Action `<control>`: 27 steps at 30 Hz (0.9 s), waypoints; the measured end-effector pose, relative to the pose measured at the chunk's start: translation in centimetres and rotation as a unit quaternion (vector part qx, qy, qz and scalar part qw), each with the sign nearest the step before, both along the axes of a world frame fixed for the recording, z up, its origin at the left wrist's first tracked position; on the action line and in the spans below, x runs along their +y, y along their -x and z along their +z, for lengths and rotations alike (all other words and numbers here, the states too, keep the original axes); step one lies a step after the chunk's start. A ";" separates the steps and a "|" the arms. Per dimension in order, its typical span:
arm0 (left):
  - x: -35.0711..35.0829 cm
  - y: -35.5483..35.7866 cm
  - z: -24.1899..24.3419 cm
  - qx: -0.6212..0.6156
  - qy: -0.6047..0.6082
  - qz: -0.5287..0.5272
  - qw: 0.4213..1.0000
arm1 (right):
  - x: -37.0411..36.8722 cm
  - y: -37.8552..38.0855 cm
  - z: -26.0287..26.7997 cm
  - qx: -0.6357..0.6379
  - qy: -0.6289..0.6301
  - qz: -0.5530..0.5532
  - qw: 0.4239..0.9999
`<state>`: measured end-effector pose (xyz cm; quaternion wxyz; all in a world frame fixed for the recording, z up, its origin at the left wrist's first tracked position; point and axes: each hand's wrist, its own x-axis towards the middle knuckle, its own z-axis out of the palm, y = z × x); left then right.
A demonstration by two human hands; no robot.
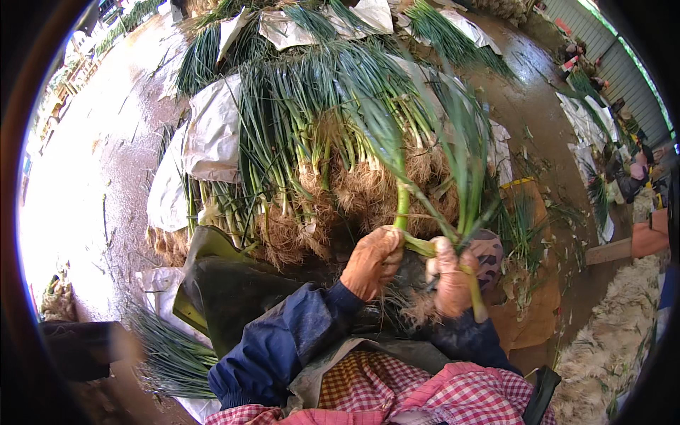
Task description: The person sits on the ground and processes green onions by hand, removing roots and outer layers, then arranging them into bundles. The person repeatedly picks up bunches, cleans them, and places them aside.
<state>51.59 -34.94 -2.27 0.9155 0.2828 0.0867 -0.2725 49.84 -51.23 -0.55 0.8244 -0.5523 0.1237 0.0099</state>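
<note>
My left hand (374,260) is closed around a thick green onion stalk (402,204) whose leaves fan upward. My right hand (451,279) grips a second green onion (468,210), slightly blurred; a pale stem end sticks out below that hand. A green strip (419,245) spans the short gap between both hands. Stringy roots (419,308) hang beside my right hand. Just beyond lies a broad heap of green onions (287,117), leaves away from me and tangled brown roots (366,183) towards me.
White sacks (212,127) lie among the onions. Dark sheeting (228,289) covers my lap area. More onions (170,350) rest at lower left. At right are a brown mat (531,319), camouflage fabric (487,257) and a pale heap of trimmings (600,345). People (637,166) sit farther off.
</note>
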 end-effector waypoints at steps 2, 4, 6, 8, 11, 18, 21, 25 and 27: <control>-1.0 -0.3 0.1 -0.018 0.009 -0.032 0.999 | -1.2 0.9 1.3 0.008 0.005 -0.031 0.999; -2.0 0.0 0.9 -0.019 0.000 -0.038 0.999 | -0.4 1.5 3.1 -0.017 0.103 -0.103 0.989; -2.4 0.2 1.3 -0.049 -0.014 -0.051 0.997 | -0.8 1.8 4.2 0.022 0.120 -0.178 0.976; 0.3 -0.9 -1.9 0.040 -0.057 0.009 0.998 | -6.2 1.9 4.6 -0.040 0.056 -0.164 0.984; 4.6 -0.4 -4.0 0.055 -0.018 0.059 0.997 | -22.8 2.0 4.1 -0.117 -0.016 0.011 0.993; 5.5 3.1 -2.3 0.006 0.236 -0.014 0.972 | -33.0 0.3 -1.4 0.152 0.555 -0.079 0.814; 6.5 4.5 -2.2 -0.049 0.302 -0.023 0.952 | -11.1 -5.6 1.8 -0.051 0.358 0.083 0.929; 5.9 5.4 -1.3 -0.070 0.235 -0.028 0.969 | 7.6 -9.8 -0.2 -0.054 -0.115 0.516 0.847; 7.1 5.7 -1.7 -0.028 0.144 -0.001 0.989 | 13.5 -11.0 -0.7 -0.033 -0.163 0.472 0.866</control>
